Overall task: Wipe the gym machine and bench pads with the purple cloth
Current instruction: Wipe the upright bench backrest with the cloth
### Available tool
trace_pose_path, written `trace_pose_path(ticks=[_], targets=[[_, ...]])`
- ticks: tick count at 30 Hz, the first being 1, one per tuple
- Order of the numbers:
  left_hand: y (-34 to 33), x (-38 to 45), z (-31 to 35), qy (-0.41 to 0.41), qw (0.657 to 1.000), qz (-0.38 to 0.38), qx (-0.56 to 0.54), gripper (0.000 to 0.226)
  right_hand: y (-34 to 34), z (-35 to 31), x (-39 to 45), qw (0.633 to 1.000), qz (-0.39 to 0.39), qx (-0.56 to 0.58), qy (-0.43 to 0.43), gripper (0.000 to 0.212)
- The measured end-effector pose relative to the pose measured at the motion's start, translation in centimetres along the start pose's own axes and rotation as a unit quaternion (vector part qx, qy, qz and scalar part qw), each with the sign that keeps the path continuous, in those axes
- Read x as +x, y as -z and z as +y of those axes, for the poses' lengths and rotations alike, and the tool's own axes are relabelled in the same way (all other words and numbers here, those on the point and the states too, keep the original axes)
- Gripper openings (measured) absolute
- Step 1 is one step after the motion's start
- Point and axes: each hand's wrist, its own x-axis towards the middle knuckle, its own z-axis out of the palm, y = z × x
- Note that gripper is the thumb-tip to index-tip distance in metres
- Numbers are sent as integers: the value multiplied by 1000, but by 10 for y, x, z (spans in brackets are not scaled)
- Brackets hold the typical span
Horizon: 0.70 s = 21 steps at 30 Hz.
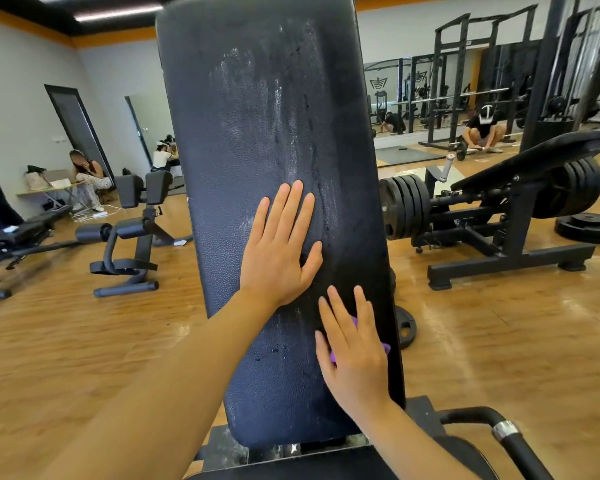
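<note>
A long black bench back pad (pixel 257 133) stands tilted upright before me, streaked with pale wet marks down its middle. My left hand (pixel 279 251) lies flat on the pad's middle, fingers straight and spread. Lower and to the right, my right hand (pixel 352 348) presses the purple cloth (pixel 385 348) flat against the pad near its right edge. Only small purple bits of the cloth show beside the fingers and palm. Below the back pad, the top edge of the black seat pad (pixel 291 467) is in view.
A black curved handle (pixel 499 431) rises at the lower right. A plate-loaded machine (pixel 499 209) stands to the right, a small roller bench (pixel 132 230) to the left. Loose weight plates (pixel 589 226) lie on the wooden floor. People sit and crouch at the back near the racks.
</note>
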Motion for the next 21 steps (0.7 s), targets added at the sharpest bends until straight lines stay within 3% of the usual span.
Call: trace_pose_path(ticks=[5, 9, 15, 21], targets=[[1, -1, 0, 0, 1000, -3, -6, 66, 17, 1, -2, 989, -59, 131, -35, 76], [-1, -1, 0, 3, 1000, -3, -2, 66, 20, 26, -14, 993, -39, 107, 23, 54], [-1, -1, 1, 11, 1000, -4, -3, 65, 2, 39, -21, 995, 6, 86, 44, 55], [3, -6, 1, 30, 998, 33, -38, 57, 4, 20, 119, 981, 109, 108, -122, 54]])
